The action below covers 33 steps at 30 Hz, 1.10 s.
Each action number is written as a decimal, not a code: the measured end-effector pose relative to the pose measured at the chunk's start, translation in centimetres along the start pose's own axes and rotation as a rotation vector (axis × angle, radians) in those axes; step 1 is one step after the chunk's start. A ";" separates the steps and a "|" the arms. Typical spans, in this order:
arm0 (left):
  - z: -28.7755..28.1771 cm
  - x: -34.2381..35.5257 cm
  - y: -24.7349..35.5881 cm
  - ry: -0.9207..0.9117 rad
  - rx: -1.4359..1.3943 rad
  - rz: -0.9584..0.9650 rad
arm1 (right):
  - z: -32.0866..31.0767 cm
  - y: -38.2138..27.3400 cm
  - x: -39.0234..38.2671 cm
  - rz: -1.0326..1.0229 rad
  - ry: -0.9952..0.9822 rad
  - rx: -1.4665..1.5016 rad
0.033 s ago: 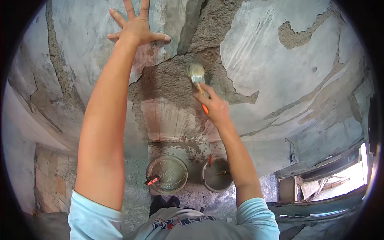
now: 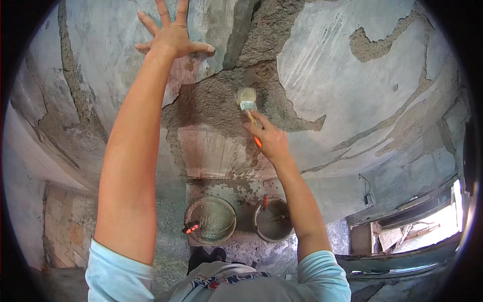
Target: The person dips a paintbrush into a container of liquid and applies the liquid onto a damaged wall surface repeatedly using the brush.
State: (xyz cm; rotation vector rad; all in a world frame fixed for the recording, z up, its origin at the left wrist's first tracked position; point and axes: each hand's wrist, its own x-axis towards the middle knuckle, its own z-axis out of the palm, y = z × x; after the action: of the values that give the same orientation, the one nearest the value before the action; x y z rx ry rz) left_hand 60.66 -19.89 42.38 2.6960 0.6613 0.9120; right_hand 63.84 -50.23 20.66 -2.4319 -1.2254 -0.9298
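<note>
My left hand (image 2: 172, 39) lies with fingers spread against the grey wall (image 2: 126, 30), on smooth plaster at the upper left. In my right hand (image 2: 270, 138) is a paintbrush (image 2: 246, 98) with pale bristles, a metal band and an orange-tipped wooden handle. Its bristles are at a rough brown patch (image 2: 211, 98) where the plaster is gone; whether they press on it I cannot tell. Jagged edges of grey plaster surround this patch.
Below the wall stand two round buckets: one (image 2: 233, 232) with wet grey mix and a red-and-black handled tool (image 2: 191, 228), another (image 2: 257, 229) with dark contents and a red handle (image 2: 265, 201). A cable (image 2: 369, 194) hangs at right, near a bright opening (image 2: 422, 234).
My right hand and the paintbrush have shifted slightly down the wall. My left hand stays in place.
</note>
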 end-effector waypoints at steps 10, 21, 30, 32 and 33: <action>-0.8 -0.2 0.3 -0.031 -0.048 -0.005 | -4.2 3.9 -1.5 0.026 -0.411 -0.066; 0.5 0.5 -1.4 0.041 -0.024 0.062 | -5.8 1.9 -0.1 0.012 0.236 -0.129; 3.9 3.6 -4.6 0.192 -0.037 0.272 | 3.4 0.7 -15.9 0.623 0.256 0.418; 3.5 1.9 -3.0 0.000 -0.590 0.413 | 3.0 0.5 -22.2 0.913 0.241 0.415; 3.7 2.5 -3.4 -0.007 -0.579 0.413 | 3.3 0.0 -24.8 1.162 0.244 0.449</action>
State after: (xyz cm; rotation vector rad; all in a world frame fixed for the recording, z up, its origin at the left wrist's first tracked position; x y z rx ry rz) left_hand 63.57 -15.98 39.61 2.3229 -0.1670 0.9911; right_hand 54.32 -64.08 2.07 -2.0276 0.1514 -0.4671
